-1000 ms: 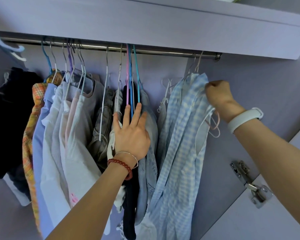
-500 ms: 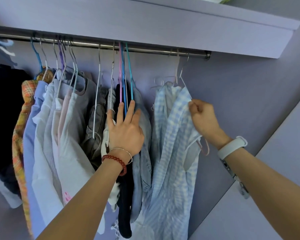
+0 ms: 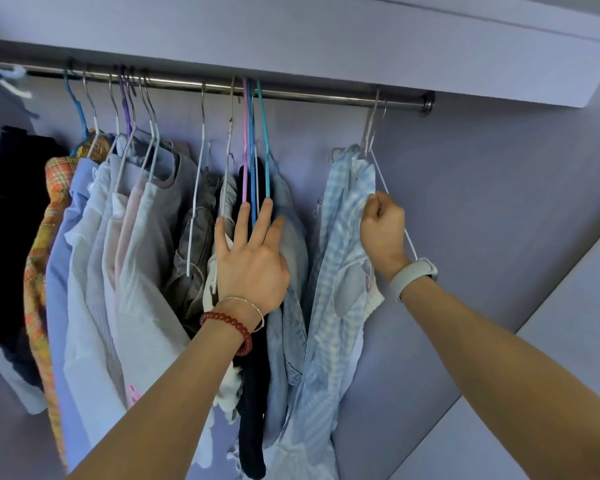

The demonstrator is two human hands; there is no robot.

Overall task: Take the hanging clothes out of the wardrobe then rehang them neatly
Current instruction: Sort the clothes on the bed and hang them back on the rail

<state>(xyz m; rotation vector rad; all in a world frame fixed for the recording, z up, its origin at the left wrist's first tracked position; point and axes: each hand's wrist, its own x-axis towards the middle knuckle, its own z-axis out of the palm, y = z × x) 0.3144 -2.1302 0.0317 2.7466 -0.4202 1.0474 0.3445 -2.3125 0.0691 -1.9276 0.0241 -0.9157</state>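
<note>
Right hand (image 3: 383, 230) is pinching the check shirt (image 3: 340, 271) below the rail (image 3: 326, 95); tugging risks sliding it off its hanger (image 3: 371, 133). Left hand (image 3: 253, 261), fingers straight, is pressing the neighbouring clothes (image 3: 284, 237).

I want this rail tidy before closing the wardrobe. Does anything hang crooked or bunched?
Yes. The blue checked garment sits bunched on its hanger, pinched by the right hand, apart from the crowded clothes.

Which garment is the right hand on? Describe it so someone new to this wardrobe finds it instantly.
Follow the metal rail to its right end, near the bracket. The last garment hanging there, apart from the packed bunch that the left hand presses on, is the blue-and-white checked shirt, its edge pinched by the right hand. Only it has pale blue checks; the other check is orange, far left.
</note>
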